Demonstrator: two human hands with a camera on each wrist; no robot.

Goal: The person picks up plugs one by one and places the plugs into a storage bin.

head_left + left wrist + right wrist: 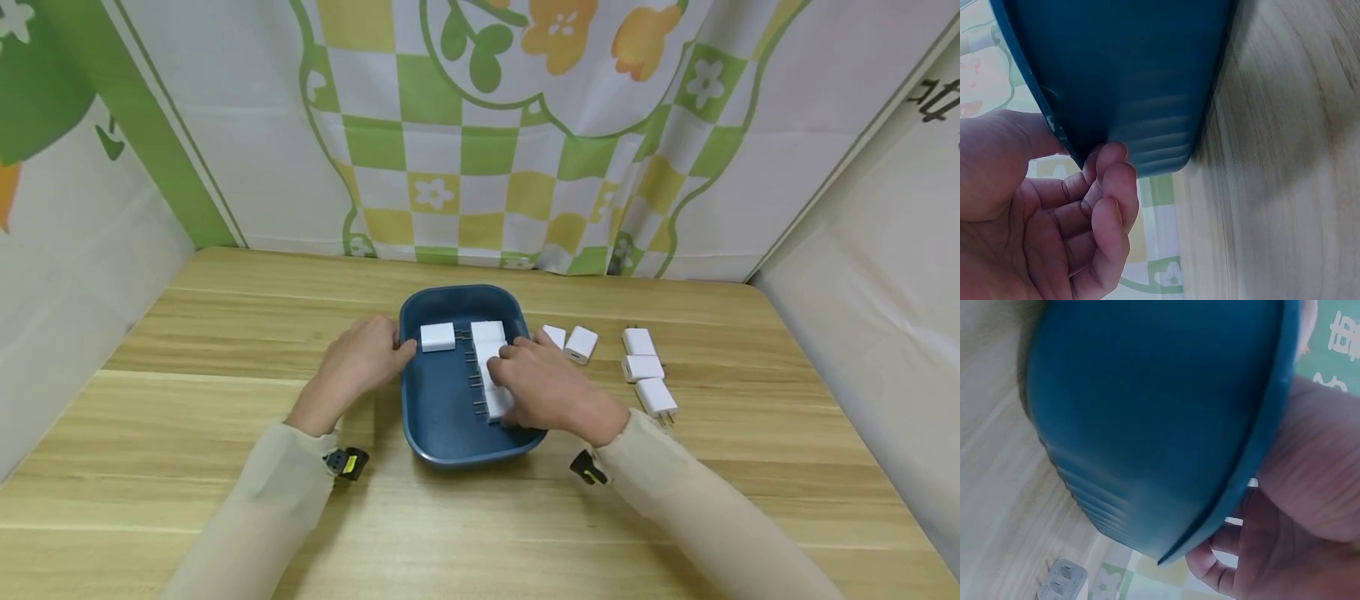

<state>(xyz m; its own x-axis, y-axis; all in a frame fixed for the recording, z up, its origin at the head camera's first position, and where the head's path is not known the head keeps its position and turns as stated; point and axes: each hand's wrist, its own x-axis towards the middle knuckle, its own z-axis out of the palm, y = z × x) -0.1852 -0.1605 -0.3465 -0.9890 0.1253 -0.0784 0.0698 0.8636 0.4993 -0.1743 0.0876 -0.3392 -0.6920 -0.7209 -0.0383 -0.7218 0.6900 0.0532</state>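
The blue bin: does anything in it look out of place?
One white adapter in the blue bin sits out of line, left of the row of adapters, so it looks like a stray. Nothing seems spilled.

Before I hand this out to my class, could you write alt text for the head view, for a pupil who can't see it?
A left hand grips a blue bin on a wooden table while the right hand reaches in over a column of white plug adapters. Another adapter lies inside at left; five more lie outside, at right.
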